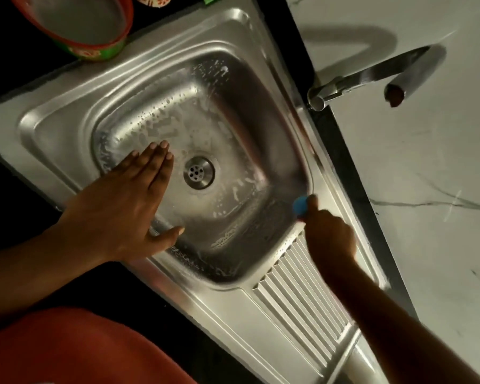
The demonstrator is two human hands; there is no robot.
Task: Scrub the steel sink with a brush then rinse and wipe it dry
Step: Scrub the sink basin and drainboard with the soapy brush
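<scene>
The steel sink (pixel 155 112) sits in a dark counter (pixel 20 65), and its bowl is wet, with drops and thin streaks of white foam on the walls and floor. A round drain (pixel 199 172) sits in the middle of the bowl.

The left hand (pixel 122 206) reaches over the near edge of the sink. Its fingers are straight and close together, the thumb sticks out to the side, and it holds nothing. The fingertips are just beside the drain.

The right hand (pixel 329 236) is at the corner of the bowl, where the ribbed draining part (pixel 302 297) begins. Its fingers are curled tight round a small blue thing, the brush (pixel 302 206), I think, but it is blurry and mostly hidden by the hand. The blue end touches the bowl's rim.

A shiny tap (pixel 366 79) stands on the far side, by a white marble wall (pixel 427 189). A green bowl with a red rim (pixel 94 48) stands on the counter beside the sink. Red clothing (pixel 75 350) shows at the bottom.
</scene>
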